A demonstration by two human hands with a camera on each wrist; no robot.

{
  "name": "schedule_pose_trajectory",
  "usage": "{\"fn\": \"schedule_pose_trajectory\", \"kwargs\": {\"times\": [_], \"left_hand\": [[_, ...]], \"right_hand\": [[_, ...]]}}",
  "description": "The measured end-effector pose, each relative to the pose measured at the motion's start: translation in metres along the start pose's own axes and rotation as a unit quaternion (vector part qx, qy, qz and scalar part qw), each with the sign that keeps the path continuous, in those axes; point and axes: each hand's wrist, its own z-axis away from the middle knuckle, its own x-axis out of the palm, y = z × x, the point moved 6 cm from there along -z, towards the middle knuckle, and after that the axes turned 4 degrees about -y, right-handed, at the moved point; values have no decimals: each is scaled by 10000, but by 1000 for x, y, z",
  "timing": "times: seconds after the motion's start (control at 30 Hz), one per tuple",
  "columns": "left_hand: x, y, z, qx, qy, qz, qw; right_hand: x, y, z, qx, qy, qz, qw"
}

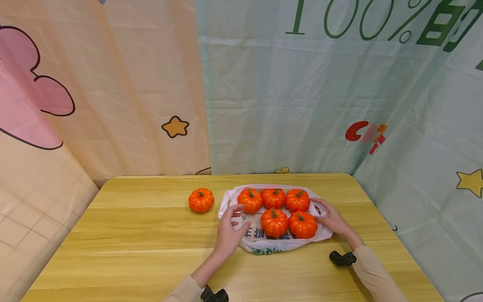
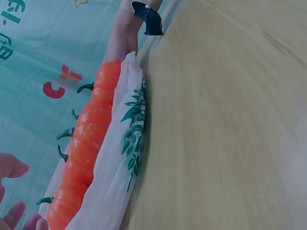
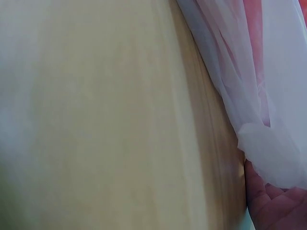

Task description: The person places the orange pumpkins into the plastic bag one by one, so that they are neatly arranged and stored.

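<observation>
A white plastic bag (image 1: 302,244) with printed characters and green leaves lies spread on the table. Several small orange pumpkins (image 1: 274,223) with green stems sit in it in two rows. At the bag's left side, my left hand (image 1: 227,233) has its thumb and fingers apart, fingertips close to the back-left pumpkin (image 1: 250,200); nothing is in its grasp. My right hand (image 1: 333,219) reaches to the bag's right edge, fingers extended beside the right-hand pumpkins. In the right wrist view, white plastic partly covers the right hand's fingers (image 3: 276,206).
One more pumpkin (image 1: 201,200) stands on the wooden table (image 1: 124,243), left of the bag. Printed curtains (image 1: 279,105) hang behind the table and along both sides. A black wrist device (image 1: 342,258) is on the right forearm, with another (image 1: 214,294) on the left.
</observation>
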Motion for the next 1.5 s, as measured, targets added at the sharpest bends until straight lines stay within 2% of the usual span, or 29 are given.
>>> {"fn": "schedule_pose_trajectory", "kwargs": {"times": [0.23,0.63,0.87,1.07,1.23,1.37,1.5], "left_hand": [[-29,-6,-8,52,339,-156,9993],[-88,-16,-21,54,1300,-491,9903],[-108,-26,-26,-20,1675,-622,9839],[-117,-41,-27,-109,1912,-929,9771],[-121,-54,-31,-390,1852,-1022,9766],[-123,-61,-36,-718,1584,-969,9800],[-123,-69,-42,-1030,1316,-1060,9802]], "right_hand": [[0,2,-1,47,-4,83,10000],[0,0,0,98,-8,-109,9999],[-1,1,0,110,-12,49,9999],[1,2,0,215,-32,67,9997],[2,3,0,159,-27,90,9998],[2,2,0,96,-25,81,9999],[1,2,0,135,-32,56,9999]]}}
